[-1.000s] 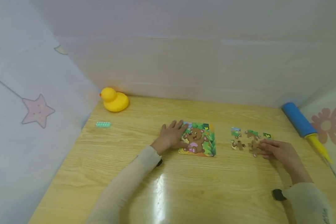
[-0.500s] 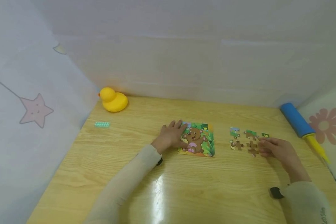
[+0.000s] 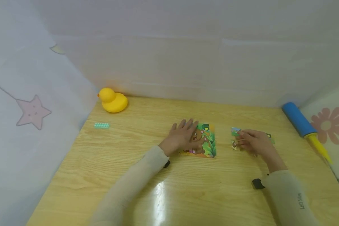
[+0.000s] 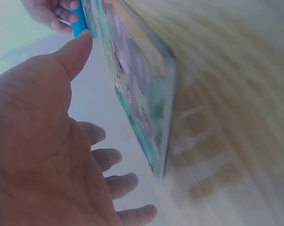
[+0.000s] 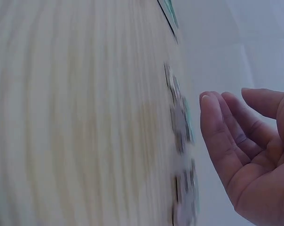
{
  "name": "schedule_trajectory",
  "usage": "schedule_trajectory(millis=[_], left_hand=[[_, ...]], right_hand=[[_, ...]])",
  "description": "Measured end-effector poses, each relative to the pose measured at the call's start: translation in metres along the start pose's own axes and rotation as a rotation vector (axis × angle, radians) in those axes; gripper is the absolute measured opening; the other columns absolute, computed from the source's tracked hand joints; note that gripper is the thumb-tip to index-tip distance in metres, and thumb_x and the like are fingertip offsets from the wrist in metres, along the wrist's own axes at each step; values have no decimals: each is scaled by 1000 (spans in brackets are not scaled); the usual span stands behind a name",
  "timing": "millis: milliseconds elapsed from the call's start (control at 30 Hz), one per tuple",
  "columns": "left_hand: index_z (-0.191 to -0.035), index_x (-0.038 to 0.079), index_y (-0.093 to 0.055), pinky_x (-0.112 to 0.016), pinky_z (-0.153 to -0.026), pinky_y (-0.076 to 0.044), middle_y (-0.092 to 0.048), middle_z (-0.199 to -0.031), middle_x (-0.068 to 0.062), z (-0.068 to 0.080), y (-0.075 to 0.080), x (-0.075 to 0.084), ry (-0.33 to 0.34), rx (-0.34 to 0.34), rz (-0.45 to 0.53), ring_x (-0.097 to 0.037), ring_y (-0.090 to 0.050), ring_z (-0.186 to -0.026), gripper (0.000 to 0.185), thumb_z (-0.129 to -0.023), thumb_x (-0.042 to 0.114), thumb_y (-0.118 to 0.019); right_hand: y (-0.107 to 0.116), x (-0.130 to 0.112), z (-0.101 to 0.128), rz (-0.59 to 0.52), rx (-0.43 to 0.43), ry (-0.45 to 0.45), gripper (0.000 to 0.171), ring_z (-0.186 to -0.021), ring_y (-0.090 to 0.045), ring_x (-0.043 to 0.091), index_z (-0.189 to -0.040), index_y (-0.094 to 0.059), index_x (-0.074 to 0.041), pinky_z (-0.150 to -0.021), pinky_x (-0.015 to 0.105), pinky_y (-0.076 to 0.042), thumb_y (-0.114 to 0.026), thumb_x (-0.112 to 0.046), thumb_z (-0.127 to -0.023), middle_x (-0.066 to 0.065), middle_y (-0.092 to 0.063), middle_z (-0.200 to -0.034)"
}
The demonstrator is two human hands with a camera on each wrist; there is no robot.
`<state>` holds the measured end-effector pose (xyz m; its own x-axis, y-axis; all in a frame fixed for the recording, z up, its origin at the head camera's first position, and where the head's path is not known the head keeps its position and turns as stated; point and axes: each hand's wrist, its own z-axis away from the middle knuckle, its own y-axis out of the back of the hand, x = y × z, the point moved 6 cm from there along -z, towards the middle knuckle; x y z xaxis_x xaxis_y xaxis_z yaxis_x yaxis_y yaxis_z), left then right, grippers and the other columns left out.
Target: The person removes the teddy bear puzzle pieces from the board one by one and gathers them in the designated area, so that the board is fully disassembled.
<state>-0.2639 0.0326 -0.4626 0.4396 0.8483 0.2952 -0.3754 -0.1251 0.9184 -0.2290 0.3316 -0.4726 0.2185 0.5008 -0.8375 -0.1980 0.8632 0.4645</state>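
Note:
My left hand (image 3: 182, 138) is spread over the left part of a square bear picture puzzle (image 3: 212, 142). In the left wrist view its fingers (image 4: 121, 184) are straight and apart, beside the puzzle's thick edge (image 4: 168, 113). Over at the right, my right hand (image 3: 255, 142) hovers above loose jigsaw pieces, its fingertips near a sky-blue piece (image 3: 235, 131) and a brown and cream piece (image 3: 234, 145). The right wrist view shows that hand's fingers loosely bent, with nothing between them and the thumb, and several pieces (image 5: 179, 122) flat on the table. The hand hides some pieces in the head view.
A yellow rubber duck (image 3: 113, 100) sits at the back left corner, with a small green dotted strip (image 3: 101, 125) in front of it. A blue and yellow pump (image 3: 300, 121) lies along the right edge. White walls bound the wooden table (image 3: 197, 188) at the back and sides.
My right hand has moved left, from the right-hand pieces to above the left ones. My left hand has shifted slightly right, covering more of the bear.

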Motion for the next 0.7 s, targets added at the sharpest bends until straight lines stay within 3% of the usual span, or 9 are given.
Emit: schedule_trajectory(millis=[167, 467, 700], left_hand=[[-165, 25, -4, -64, -125, -11, -2, -173, -2, -5, 2, 9, 7, -10, -44, -30, -4, -160, 101, -92, 70, -57], [-165, 31, -2, -64, -125, -9, -2, -173, 3, -9, -3, 14, 34, -43, -105, -26, -4, -161, 99, -91, 74, -52], [-165, 32, -4, -65, -125, -7, -3, -173, 2, -11, -8, 18, 29, -66, -132, -24, -6, -161, 98, -91, 74, -52]], right_hand=[[-24, -16, -15, -40, -39, 48, 58, -94, -75, 12, -142, -54, 3, -81, 29, -62, -51, -42, -106, 29, -63, -131], [-61, -37, -32, -53, -108, 15, 46, -95, -74, 21, -138, -60, 0, -84, 32, -62, -52, -34, -107, 26, -66, -125], [-76, -42, -39, -20, -159, 27, 47, -92, -73, 20, -137, -60, 2, -80, 30, -63, -54, -33, -107, 23, -69, -120]])
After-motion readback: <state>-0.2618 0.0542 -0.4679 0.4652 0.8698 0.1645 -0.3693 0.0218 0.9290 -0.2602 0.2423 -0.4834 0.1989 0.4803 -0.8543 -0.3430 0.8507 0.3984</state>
